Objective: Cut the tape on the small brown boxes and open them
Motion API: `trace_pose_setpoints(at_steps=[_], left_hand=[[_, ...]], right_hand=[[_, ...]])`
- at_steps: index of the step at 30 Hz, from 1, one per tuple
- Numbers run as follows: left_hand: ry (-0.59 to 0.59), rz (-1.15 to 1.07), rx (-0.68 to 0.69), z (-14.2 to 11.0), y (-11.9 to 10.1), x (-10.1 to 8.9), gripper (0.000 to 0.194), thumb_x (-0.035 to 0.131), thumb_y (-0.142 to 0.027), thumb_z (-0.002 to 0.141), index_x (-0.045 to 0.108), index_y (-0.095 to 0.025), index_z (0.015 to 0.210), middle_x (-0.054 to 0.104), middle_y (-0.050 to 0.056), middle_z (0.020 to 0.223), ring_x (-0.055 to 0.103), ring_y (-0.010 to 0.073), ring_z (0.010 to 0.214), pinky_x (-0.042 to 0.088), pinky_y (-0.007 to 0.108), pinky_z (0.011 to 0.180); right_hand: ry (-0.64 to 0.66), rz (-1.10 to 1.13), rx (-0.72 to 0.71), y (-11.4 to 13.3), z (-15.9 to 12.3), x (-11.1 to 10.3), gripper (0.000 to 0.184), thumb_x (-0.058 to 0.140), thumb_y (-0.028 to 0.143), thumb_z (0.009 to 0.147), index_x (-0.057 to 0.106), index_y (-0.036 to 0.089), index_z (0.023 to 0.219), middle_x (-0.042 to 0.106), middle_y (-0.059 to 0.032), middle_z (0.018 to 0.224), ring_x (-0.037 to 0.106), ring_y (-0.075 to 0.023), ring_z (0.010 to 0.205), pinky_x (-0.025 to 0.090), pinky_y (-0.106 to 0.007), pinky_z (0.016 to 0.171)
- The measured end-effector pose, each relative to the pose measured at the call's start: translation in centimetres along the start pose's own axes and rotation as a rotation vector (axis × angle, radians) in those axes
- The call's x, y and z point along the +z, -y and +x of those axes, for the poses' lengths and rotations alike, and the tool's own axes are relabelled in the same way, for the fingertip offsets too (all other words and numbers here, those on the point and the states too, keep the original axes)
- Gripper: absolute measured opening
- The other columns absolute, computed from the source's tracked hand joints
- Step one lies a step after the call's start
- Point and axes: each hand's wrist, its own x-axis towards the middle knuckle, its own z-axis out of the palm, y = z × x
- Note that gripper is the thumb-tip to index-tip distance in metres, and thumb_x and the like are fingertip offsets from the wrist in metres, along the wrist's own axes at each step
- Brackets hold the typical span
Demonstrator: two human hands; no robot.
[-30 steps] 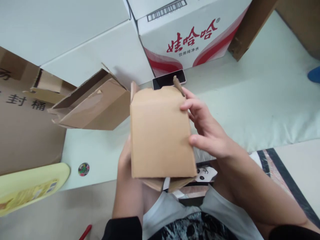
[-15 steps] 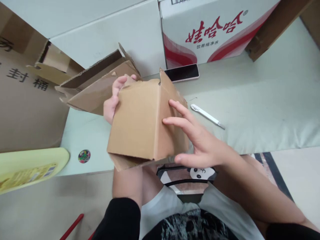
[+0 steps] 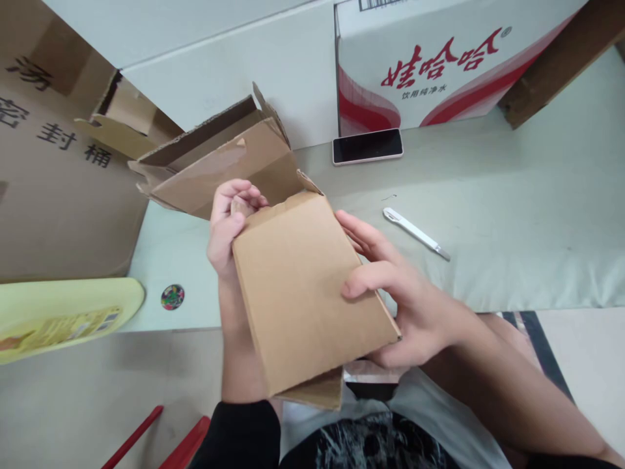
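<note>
I hold a small brown cardboard box (image 3: 303, 293) in front of my body with both hands, one broad face turned up toward me. My left hand (image 3: 228, 225) is curled round its top left corner, fingers closed on the edge. My right hand (image 3: 395, 293) grips the right side, thumb on the upper face and fingers underneath. A flap hangs at the box's lower edge. Behind it a torn brown box (image 3: 215, 163) lies open on the pale green table (image 3: 512, 215).
A phone (image 3: 368, 146) lies screen up by a white carton with red lettering (image 3: 439, 71). A white utility knife (image 3: 415, 232) lies right of my hands. A large brown carton (image 3: 53, 163), a yellow packet (image 3: 58, 319) and a round sticker (image 3: 172, 296) sit at the left. Red handles (image 3: 161, 440) show below.
I turned the small box in my hands from an edge-on view to a flat face. My left hand shifted onto its top left corner; my right thumb now presses the face.
</note>
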Motion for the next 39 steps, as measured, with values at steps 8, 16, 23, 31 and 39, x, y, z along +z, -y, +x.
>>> trace_pose_setpoints(at_steps=[8,16,23,31,39], left_hand=[[-0.144,0.112,0.33,-0.6,0.8,1.1,0.024,0.062,-0.033,0.081,0.062,-0.019,0.062,0.056,0.003,0.061,0.054,0.017,0.06,0.041,0.032,0.062],[-0.05,0.078,0.171,-0.6,0.7,0.7,0.021,0.072,-0.034,0.07,0.07,-0.022,0.087,0.066,0.005,0.089,0.062,0.0212,0.091,0.051,0.032,0.076],[0.102,0.065,0.071,-0.8,0.4,0.4,0.046,0.078,-0.044,0.068,0.075,-0.028,0.112,0.075,0.006,0.13,0.06,0.0293,0.133,0.053,0.037,0.101],[0.217,0.048,0.149,-0.5,0.6,-0.4,0.043,0.079,-0.041,0.073,0.078,-0.027,0.114,0.073,-0.002,0.139,0.064,0.025,0.131,0.055,0.033,0.102],[0.298,-0.013,-0.034,-0.8,0.4,-0.4,0.043,0.081,-0.046,0.071,0.073,-0.02,0.104,0.072,0.013,0.13,0.063,0.0332,0.126,0.054,0.044,0.102]], right_hand=[[-0.083,-0.057,0.037,-0.1,-0.8,-0.1,0.069,0.076,0.032,0.074,0.047,0.04,0.136,0.029,-0.0051,0.175,0.036,-0.0346,0.16,0.041,-0.06,0.124],[-0.102,0.023,0.039,-0.4,-0.6,-0.2,0.062,0.083,0.058,0.078,0.053,0.036,0.128,0.034,-0.0081,0.17,0.038,-0.0357,0.158,0.041,-0.059,0.124],[-0.065,0.082,-0.018,-0.6,-0.6,-0.5,0.066,0.085,0.062,0.076,0.055,0.033,0.127,0.033,-0.0106,0.168,0.039,-0.0346,0.157,0.04,-0.055,0.125],[-0.066,0.077,-0.008,-0.5,-0.5,-0.3,0.064,0.087,0.057,0.077,0.054,0.033,0.126,0.033,-0.0101,0.166,0.039,-0.0344,0.156,0.039,-0.056,0.125],[-0.072,0.104,-0.021,-0.8,-0.6,-0.2,0.063,0.086,0.056,0.076,0.055,0.031,0.125,0.033,-0.0113,0.164,0.039,-0.0337,0.155,0.039,-0.053,0.124]])
